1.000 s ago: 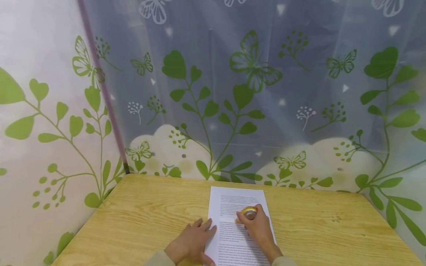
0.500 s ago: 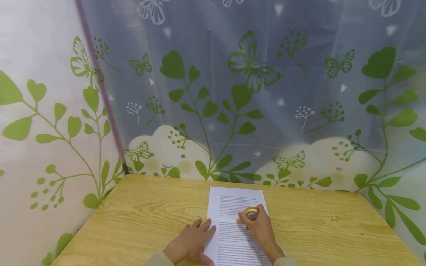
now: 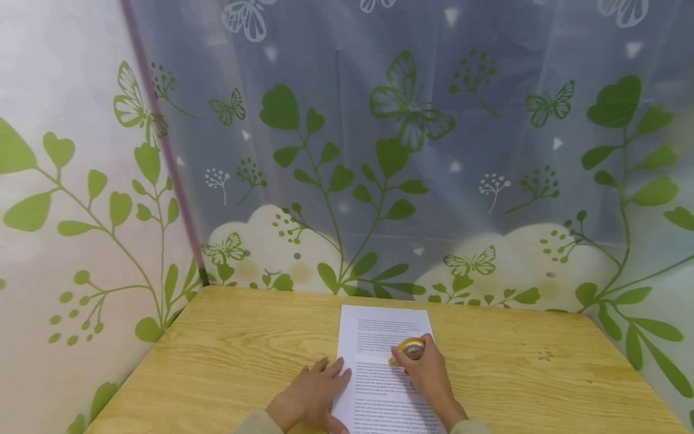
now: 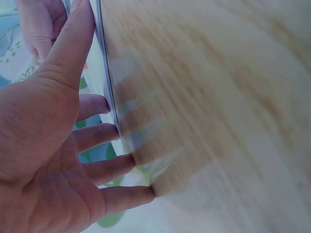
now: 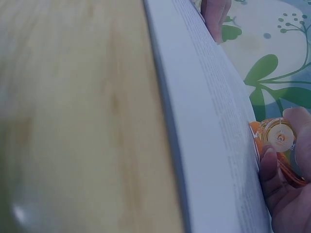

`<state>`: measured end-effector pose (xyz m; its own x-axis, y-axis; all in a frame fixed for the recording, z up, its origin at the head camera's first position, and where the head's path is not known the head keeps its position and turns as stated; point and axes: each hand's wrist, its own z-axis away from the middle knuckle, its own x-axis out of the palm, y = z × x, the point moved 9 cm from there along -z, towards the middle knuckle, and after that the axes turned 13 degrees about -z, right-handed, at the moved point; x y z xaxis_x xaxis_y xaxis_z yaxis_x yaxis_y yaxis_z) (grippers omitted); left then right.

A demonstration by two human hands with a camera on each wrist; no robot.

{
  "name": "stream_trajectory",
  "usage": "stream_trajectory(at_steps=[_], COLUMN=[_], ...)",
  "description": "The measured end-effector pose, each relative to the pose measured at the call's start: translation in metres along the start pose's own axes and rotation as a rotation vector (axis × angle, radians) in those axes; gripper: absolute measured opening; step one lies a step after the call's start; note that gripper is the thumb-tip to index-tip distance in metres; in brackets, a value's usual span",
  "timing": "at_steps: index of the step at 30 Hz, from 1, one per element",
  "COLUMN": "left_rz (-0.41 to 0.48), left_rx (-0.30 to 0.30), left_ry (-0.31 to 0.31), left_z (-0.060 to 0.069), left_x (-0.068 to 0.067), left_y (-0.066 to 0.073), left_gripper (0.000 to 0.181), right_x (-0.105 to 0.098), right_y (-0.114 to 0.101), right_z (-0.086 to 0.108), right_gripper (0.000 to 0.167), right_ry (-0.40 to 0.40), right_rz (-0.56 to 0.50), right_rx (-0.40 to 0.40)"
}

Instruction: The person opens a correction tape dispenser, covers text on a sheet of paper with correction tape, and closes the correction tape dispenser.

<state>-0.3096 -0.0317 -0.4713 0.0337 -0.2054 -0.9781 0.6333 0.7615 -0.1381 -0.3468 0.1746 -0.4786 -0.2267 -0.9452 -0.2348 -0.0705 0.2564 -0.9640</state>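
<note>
A stack of printed paper [image 3: 379,392] lies on the wooden table, its layered edge [image 4: 105,73] showing in the left wrist view. My right hand [image 3: 431,380] pinches an orange-yellow correction tape [image 3: 413,347] between thumb and fingers. In the right wrist view, the correction tape [image 5: 279,137] has a see-through body with a round reel inside, and its tip meets the page. A pale blank strip crosses the text to the left of the tip. With fingers spread, my left hand [image 3: 313,393] rests at the paper's left edge, fingertips touching sheet and table.
The wooden table [image 3: 244,331] stretches to both sides of the paper. Behind it and at the sides hangs a curtain [image 3: 347,150] printed with green leaves and butterflies, close to the table's back edge.
My right hand has slid a little to the right across the page with the correction tape. The left hand has stayed in place on the paper's edge.
</note>
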Motion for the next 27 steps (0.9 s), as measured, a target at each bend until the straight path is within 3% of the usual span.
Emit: stream_trajectory(at_steps=[27], left_rz=[-0.006], left_rx=[0.009], left_ry=[0.014], left_z=[0.003], left_x=[-0.003], left_y=[0.001], left_gripper=[0.1], right_x=[-0.015], right_y=[0.004], right_z=[-0.001], right_gripper=[0.05], right_ry=[0.012], right_rz=[0.042], right_rx=[0.001])
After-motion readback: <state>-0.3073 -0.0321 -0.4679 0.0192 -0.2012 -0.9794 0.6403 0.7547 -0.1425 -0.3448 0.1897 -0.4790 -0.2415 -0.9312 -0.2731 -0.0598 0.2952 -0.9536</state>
